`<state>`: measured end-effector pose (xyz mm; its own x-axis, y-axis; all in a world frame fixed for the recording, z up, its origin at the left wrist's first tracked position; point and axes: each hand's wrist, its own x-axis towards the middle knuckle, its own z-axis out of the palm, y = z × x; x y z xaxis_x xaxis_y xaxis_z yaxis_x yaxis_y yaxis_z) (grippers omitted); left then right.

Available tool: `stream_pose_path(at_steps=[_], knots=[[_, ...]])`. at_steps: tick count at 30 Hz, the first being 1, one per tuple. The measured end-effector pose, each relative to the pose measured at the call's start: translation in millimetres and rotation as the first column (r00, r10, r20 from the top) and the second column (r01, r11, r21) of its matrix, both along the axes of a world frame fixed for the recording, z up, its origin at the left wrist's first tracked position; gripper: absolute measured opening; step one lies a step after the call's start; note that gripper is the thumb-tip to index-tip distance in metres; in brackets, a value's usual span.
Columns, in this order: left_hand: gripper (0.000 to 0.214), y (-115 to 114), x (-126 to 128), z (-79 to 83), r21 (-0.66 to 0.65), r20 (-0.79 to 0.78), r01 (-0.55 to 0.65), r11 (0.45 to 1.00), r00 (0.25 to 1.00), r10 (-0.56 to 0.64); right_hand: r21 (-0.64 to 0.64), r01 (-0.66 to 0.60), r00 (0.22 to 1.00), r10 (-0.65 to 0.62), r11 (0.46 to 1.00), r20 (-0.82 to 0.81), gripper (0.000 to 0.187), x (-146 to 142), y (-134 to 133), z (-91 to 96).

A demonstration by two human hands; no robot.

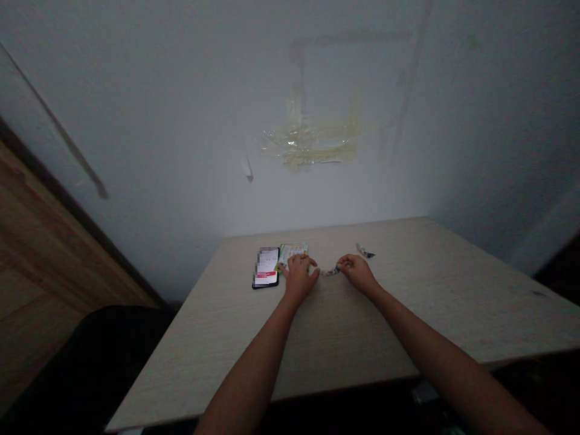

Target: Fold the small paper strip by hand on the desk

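Observation:
My left hand (299,275) lies palm down with its fingers spread over a green-and-white printed packet (294,249), hiding the packet's near part. Beside its thumb starts a thin, crumpled whitish strip (328,272) with a dark blue end. My right hand (357,272) has its thumb and fingertips pinched on that blue end. What the strip is made of is too small to tell. A second similar torn-looking scrap (365,251), also blue at one end, rests just beyond my right hand.
A phone (267,267) with a lit screen lies left of the packet on the pale wooden table (217,338). Behind the table rises a wall (190,121) with peeling clear tape (312,142). A dark chair-like shape (99,356) stands at the left.

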<state>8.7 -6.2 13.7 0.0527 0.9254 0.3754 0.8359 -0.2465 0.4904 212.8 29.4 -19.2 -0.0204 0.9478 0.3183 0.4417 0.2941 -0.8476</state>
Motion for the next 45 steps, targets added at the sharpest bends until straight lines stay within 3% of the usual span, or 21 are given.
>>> stream_pose_path(at_steps=[11, 18, 24, 45], knots=[[0.013, 1, -3, -1.9, 0.052, -0.128, 0.104, 0.993, 0.987, -0.096, 0.166, -0.084, 0.957, 0.033, 0.982, 0.287, 0.02, 7, 1, 5.8], [0.012, -2, -5, -0.8, 0.086, -0.223, 0.185, 0.979, 0.961, -0.162, 0.192, -0.116, 0.932, 0.04, 0.974, 0.361, 0.017, 15, 3, 5.8], [0.023, 0, -4, -1.8, 0.068, -0.225, 0.176, 0.982, 0.962, -0.157, 0.189, -0.107, 0.929, 0.03, 0.976, 0.369, 0.026, 16, 4, 3.7], [0.021, 5, 5, -10.3, 0.045, -0.212, 0.023, 0.999, 0.977, -0.012, 0.185, 0.033, 0.857, -0.123, 0.982, 0.5, 0.037, 1, 6, -2.0]])
